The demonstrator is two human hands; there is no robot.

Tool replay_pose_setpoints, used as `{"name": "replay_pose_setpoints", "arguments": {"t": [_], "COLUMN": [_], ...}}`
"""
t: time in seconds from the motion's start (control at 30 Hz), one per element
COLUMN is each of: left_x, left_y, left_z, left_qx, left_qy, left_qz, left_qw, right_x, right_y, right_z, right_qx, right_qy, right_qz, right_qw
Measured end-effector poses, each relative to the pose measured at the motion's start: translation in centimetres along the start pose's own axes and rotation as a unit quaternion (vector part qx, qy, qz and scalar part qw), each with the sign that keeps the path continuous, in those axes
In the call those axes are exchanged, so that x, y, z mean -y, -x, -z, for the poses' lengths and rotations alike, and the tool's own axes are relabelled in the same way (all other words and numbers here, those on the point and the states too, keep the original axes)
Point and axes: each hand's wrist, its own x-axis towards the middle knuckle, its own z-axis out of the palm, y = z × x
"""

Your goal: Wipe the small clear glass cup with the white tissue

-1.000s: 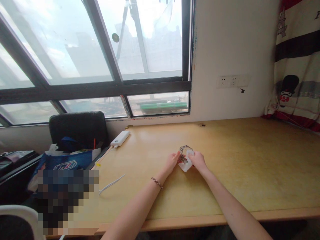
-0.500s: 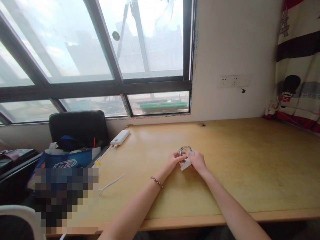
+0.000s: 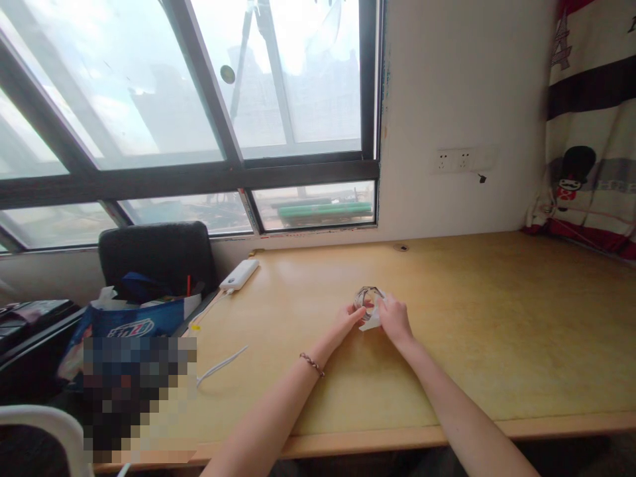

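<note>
Both hands meet over the middle of the wooden table. My left hand, with a braided bracelet on its wrist, is closed on the left side of a coiled dark and silvery loop, perhaps a cable. My right hand pinches the loop's right side together with a small white piece, which hangs between the hands. The fingertips behind the loop are partly hidden, and the loop's exact make is too small to tell.
A white power bank with a cable lies at the table's left edge. Another white cable end lies nearer. Left of the table are a black chair and a blue bag. Wall sockets are behind.
The loop has turned a little and shows rounder and fuller above the fingers. The white piece has shifted slightly up, and my right hand's fingers have moved a little on it.
</note>
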Motion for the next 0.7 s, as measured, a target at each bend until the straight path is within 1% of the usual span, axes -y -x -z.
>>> {"name": "replay_pose_setpoints", "arguments": {"t": [0.1, 0.17, 0.23, 0.27, 0.33, 0.43, 0.53, 0.63, 0.7], "left_x": [0.1, 0.2, 0.2, 0.3, 0.4, 0.5, 0.4, 0.1, -0.2], "left_y": [-0.1, -0.2, -0.2, -0.2, -0.2, -0.2, 0.0, 0.1, 0.3], "left_z": [0.0, 0.1, 0.2, 0.3, 0.4, 0.5, 0.6, 0.3, 0.0], "left_qx": [-0.002, -0.026, -0.056, -0.067, -0.077, -0.068, -0.054, -0.055, -0.060], "left_qy": [0.004, 0.012, 0.020, 0.022, 0.027, 0.034, 0.055, 0.070, 0.059], "left_qz": [-0.007, 0.003, 0.021, 0.028, 0.039, 0.049, 0.052, 0.054, 0.056], "left_qw": [1.000, 1.000, 0.998, 0.997, 0.996, 0.996, 0.996, 0.995, 0.995], "right_x": [-0.2, -0.2, 0.0, 0.1, 0.3, 0.6, 0.8, 0.7, 0.5], "right_y": [-0.1, -0.1, -0.1, -0.1, 0.0, 0.3, 0.6, 0.6, 0.3], "right_z": [-0.5, -0.7, -0.7, -0.7, -0.4, 0.3, 0.8, 0.9, 0.7], "right_qx": [0.020, 0.056, 0.079, 0.078, 0.053, 0.009, -0.011, -0.009, 0.032], "right_qy": [-0.048, -0.084, -0.093, -0.084, -0.045, 0.006, 0.028, 0.037, 0.028], "right_qz": [-0.031, -0.053, -0.055, -0.044, -0.002, 0.055, 0.085, 0.086, 0.055], "right_qw": [0.998, 0.993, 0.991, 0.992, 0.998, 0.998, 0.996, 0.996, 0.998]}}
